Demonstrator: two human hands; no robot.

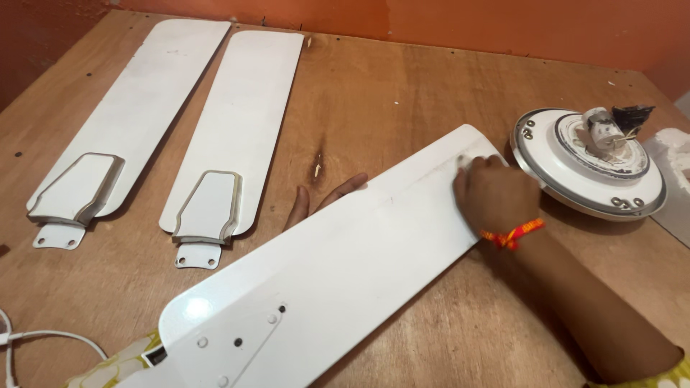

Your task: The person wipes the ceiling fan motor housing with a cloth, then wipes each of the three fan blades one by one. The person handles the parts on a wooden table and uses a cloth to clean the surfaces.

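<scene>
A long white fan blade (338,266) lies diagonally across the wooden table, its mounting end with screw holes near the bottom left. My left hand (323,200) reaches under the blade's far edge, fingers showing beyond it. My right hand (494,194), with a red-orange thread bracelet on the wrist, presses on the blade's tip with fingers curled; whether it holds a cloth is hidden. The round white fan motor (589,162) sits just right of that hand.
Two more white fan blades (133,108) (241,126) lie side by side at the back left, brackets toward me. A white cable (43,336) curls at the lower left. A white cloth (672,154) lies at the right edge. An orange wall borders the table.
</scene>
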